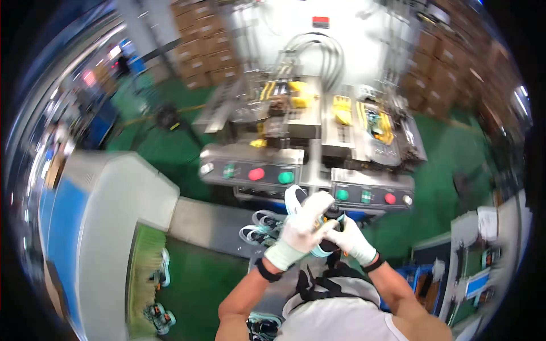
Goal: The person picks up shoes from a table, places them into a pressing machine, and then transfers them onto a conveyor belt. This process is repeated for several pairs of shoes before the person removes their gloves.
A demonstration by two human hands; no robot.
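A shoe (319, 250), dark with orange touches and a pale mint sole edge, is held in front of the person's body, just on the near side of a metal machine (315, 145). Much of it is hidden by the fingers, and motion blur softens its outline. The left hand (301, 232), in a white glove, is closed around the shoe from the left, and a pale curved strip stands out beyond its fingers. The right hand (351, 241), gloved likewise, comes in from the other side with fingers and thumb drawn narrow on the dark part; exactly where the fingertips press cannot be told. A black wristband (267, 271) circles the left wrist, and a similar one the right.

Just left of the left hand, a cluster of pale-soled shoes (263, 228) lies on a grey table (213, 223). Beyond the hands, the machine carries two button panels, a left panel (245, 172) and a right panel (372, 195), each with red and green buttons. Yellow pieces (342, 109) sit on top, and grey hoses (335, 54) arch behind.

At far left stands a white and blue housing (122, 182) with more shoes in its green-lined opening. Cardboard boxes (207, 45) are stacked at the back, on both sides, above a green floor (449, 156).
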